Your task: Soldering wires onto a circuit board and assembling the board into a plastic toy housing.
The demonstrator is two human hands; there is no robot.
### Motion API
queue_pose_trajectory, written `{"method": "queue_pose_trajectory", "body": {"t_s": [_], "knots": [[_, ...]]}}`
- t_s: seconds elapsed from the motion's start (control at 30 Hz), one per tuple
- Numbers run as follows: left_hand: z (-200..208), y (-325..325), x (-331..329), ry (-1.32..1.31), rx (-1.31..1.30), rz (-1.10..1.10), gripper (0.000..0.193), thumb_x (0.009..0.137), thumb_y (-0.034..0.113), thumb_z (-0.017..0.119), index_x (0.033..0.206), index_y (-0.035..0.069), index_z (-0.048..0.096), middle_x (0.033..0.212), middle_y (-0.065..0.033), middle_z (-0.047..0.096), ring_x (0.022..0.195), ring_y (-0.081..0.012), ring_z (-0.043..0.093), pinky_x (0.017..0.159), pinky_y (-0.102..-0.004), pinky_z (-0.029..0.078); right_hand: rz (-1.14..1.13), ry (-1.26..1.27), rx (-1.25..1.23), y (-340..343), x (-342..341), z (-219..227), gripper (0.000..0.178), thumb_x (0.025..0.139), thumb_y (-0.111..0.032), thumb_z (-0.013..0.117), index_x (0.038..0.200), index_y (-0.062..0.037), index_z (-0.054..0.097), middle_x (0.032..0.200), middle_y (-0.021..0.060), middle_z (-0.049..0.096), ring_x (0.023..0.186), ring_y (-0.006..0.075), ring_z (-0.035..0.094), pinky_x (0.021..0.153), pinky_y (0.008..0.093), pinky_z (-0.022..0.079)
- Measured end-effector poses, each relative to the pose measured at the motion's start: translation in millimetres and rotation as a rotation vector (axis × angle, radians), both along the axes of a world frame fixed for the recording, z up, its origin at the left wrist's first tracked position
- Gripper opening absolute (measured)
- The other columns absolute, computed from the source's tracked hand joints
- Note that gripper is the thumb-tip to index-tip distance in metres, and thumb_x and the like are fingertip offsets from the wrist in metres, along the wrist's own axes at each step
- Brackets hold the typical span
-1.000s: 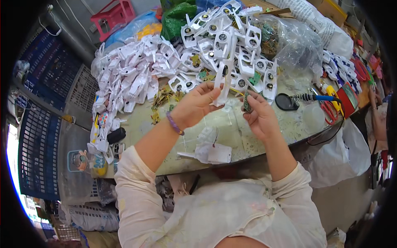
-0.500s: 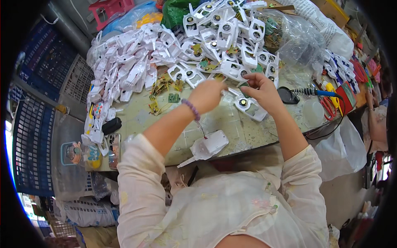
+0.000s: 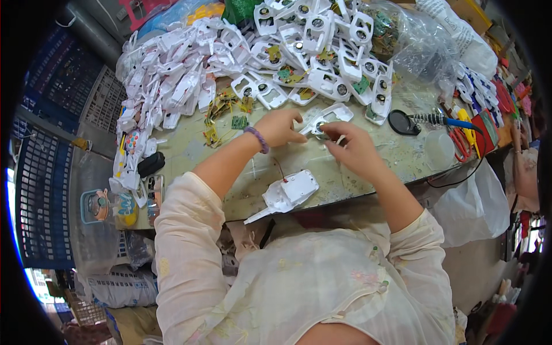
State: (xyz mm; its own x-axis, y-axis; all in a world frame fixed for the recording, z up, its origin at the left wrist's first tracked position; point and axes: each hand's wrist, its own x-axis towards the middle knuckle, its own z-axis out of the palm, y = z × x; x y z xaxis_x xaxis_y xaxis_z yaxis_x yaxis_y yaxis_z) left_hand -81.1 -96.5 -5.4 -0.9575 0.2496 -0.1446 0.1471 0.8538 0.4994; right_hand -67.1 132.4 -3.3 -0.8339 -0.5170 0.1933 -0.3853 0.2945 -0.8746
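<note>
My left hand (image 3: 280, 127) is open, its thumb and fingers curved apart above the table. Just beyond my fingertips lies a white plastic housing (image 3: 339, 112) with a handle, a frame opening and a round speaker. My right hand (image 3: 355, 150) is closed in a pinch beside that speaker, with the dark edge of a small green circuit board (image 3: 326, 137) showing between thumb and fingers. Nearer to me, a white plastic shell (image 3: 292, 192) with a thin dark red wire rests at the table's front edge, touched by neither hand.
White housings with speakers (image 3: 316, 34) and plain white shells (image 3: 172, 69) are heaped at the back. Small circuit boards (image 3: 239, 122) lie left of centre. A soldering iron (image 3: 443, 120), a black round lid (image 3: 403, 122), a clear cup (image 3: 439, 150) and red-handled scissors (image 3: 460, 144) are at right.
My hands have drawn apart and my left hand has opened. The white housing has shifted left and away from me and turned, its frame opening now pointing to the far right.
</note>
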Motion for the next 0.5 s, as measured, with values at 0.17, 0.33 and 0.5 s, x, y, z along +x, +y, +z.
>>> {"method": "queue_pose_trajectory", "body": {"t_s": [0.17, 0.33, 0.5], "knots": [[33, -13, 60, 0.262, -0.059, 0.278, 0.037, 0.087, 0.038, 0.061, 0.082, 0.002, 0.065, 0.077, -0.0151, 0.065, 0.074, -0.0347, 0.062, 0.065, -0.0439, 0.048, 0.171, 0.503, 0.243, -7, 24, -25, 0.039, 0.076, -0.003, 0.063, 0.115, -0.0067, 0.060, 0.101, 0.0128, 0.061, 0.097, 0.0313, 0.057, 0.082, 0.0400, 0.048], [27, 19, 158, 0.290, -0.212, 0.220, 0.046, 0.074, 0.045, 0.072, 0.091, 0.003, 0.064, 0.087, -0.0140, 0.063, 0.082, -0.0327, 0.060, 0.070, -0.0413, 0.048, 0.071, 0.394, 0.184, 5, 27, -26, 0.033, 0.078, -0.004, 0.063, 0.111, -0.0062, 0.061, 0.102, 0.0137, 0.061, 0.097, 0.0316, 0.056, 0.082, 0.0382, 0.048], [-4, 32, 167, 0.307, -0.063, 0.196, 0.062, 0.066, 0.038, 0.078, 0.113, 0.004, 0.059, 0.116, -0.0134, 0.057, 0.105, -0.0323, 0.053, 0.087, -0.0422, 0.043, 0.038, 0.300, 0.232, 8, 14, -35, 0.029, 0.077, -0.008, 0.068, 0.105, -0.0056, 0.063, 0.101, 0.0128, 0.061, 0.095, 0.0308, 0.057, 0.082, 0.0375, 0.047]]}}
